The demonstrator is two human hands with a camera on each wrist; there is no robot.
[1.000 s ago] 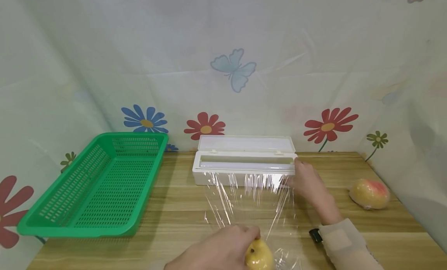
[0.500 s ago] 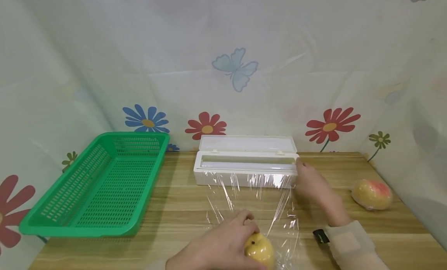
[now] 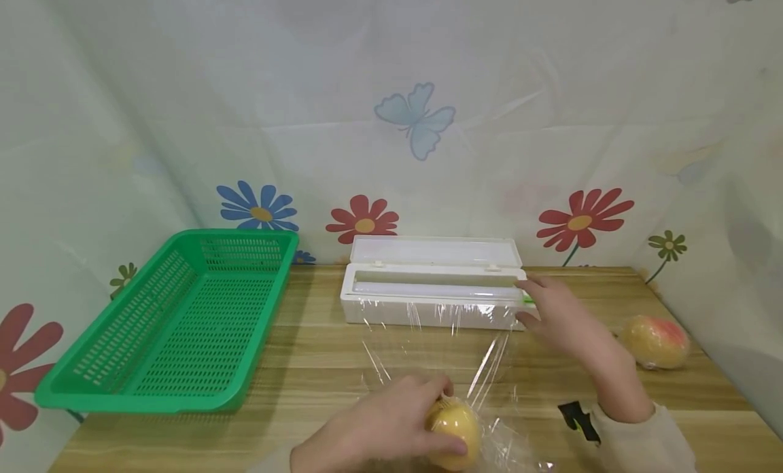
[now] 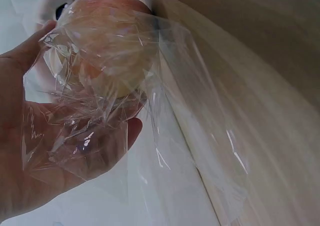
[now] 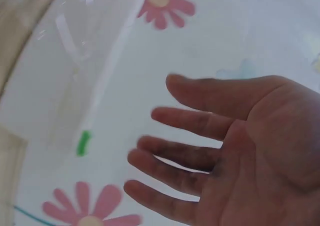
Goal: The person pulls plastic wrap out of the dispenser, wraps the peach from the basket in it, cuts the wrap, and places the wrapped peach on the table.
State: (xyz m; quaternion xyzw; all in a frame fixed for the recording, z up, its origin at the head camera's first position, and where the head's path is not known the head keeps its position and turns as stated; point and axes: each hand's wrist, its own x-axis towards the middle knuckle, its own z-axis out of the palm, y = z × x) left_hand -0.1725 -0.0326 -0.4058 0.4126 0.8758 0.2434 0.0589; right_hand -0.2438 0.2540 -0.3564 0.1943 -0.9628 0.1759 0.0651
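Note:
In the head view my left hand (image 3: 385,418) grips a yellow apple (image 3: 457,418) with a red blush, low at the front of the table. Clear cling film (image 3: 422,354) stretches from the white dispenser box (image 3: 391,311) to the apple and lies crumpled around it, as the left wrist view shows too. My right hand (image 3: 565,320) is by the box's right end, where a green slider (image 3: 528,299) shows. Its fingers are spread and hold nothing in the right wrist view. The box's lid (image 3: 437,251) stands raised, and a film roll (image 3: 428,289) lies inside.
A green plastic basket (image 3: 259,337) stands on the left of the wooden table (image 3: 318,364). At the right sits another yellow-and-red fruit (image 3: 656,342), wrapped in film. Behind, a flowered cloth (image 3: 306,153) hangs along the table's back edge.
My right hand has let go of the box's right end and its fingers have spread, uncovering the green slider. My left hand has turned the apple, and its thumb now lies across the front.

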